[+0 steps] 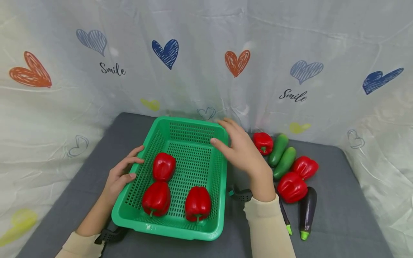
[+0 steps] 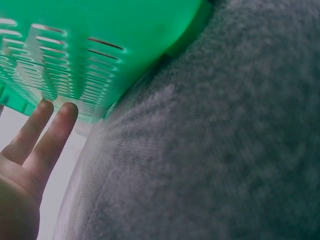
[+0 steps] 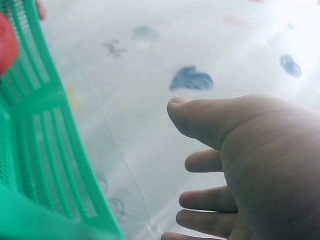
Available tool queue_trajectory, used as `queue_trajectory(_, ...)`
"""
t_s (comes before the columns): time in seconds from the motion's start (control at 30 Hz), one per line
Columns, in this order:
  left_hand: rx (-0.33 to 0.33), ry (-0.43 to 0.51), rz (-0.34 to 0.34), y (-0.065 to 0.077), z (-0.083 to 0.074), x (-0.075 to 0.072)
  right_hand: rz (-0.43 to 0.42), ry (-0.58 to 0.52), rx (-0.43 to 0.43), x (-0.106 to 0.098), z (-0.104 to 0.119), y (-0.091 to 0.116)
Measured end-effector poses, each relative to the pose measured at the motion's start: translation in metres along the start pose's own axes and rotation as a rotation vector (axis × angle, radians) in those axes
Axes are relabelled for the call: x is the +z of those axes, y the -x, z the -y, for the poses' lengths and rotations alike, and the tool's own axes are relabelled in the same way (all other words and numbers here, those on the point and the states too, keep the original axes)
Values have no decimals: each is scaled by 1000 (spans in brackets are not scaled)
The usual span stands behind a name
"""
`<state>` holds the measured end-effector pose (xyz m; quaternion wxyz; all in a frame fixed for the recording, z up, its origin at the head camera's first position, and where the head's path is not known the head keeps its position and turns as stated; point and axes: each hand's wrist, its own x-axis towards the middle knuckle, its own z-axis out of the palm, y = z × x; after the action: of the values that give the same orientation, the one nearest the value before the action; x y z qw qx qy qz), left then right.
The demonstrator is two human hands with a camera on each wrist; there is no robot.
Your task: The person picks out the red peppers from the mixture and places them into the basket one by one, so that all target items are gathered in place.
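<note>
A green perforated plastic basket [image 1: 190, 123] holds three red bell peppers; one bell pepper [image 1: 164, 167] lies mid-left, another bell pepper [image 1: 156, 199] touches it from below, and a third bell pepper [image 1: 198, 203] sits at the near right. My left hand [image 1: 118, 179] is at the basket's left side, fingertips right at the rim. In the left wrist view two straight fingers [image 2: 52, 132] reach to the slotted outer wall. With fingers spread, my right hand [image 1: 242, 150] overlaps the far right rim in the head view. In the right wrist view nothing is in its grasp.
Right of the basket lie a red bell pepper [image 1: 262, 143], two green cucumbers [image 1: 284, 163], two more bell peppers [image 1: 292, 187] and two eggplants [image 1: 308, 211]. The grey tabletop [image 1: 342, 208] meets a white curtain [image 1: 206, 86] printed with hearts at the back.
</note>
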<state>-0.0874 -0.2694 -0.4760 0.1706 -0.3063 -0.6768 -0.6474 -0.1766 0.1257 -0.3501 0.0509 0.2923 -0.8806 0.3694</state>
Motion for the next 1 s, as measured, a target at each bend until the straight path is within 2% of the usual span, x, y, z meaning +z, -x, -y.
queue_trajectory(0.2,1,6,-2,0,-1,0,-40,38,135,-16,-16,9)
queue_trajectory(0.5,8,13,-2,-1,0,0,-153,108,248,-32,-44,17)
queue_trajectory(0.7,16,4,1,-2,0,1,-224,142,356,-38,-59,22)
queue_trajectory(1.0,19,15,7,-2,0,1,-232,146,414,-38,-83,28)
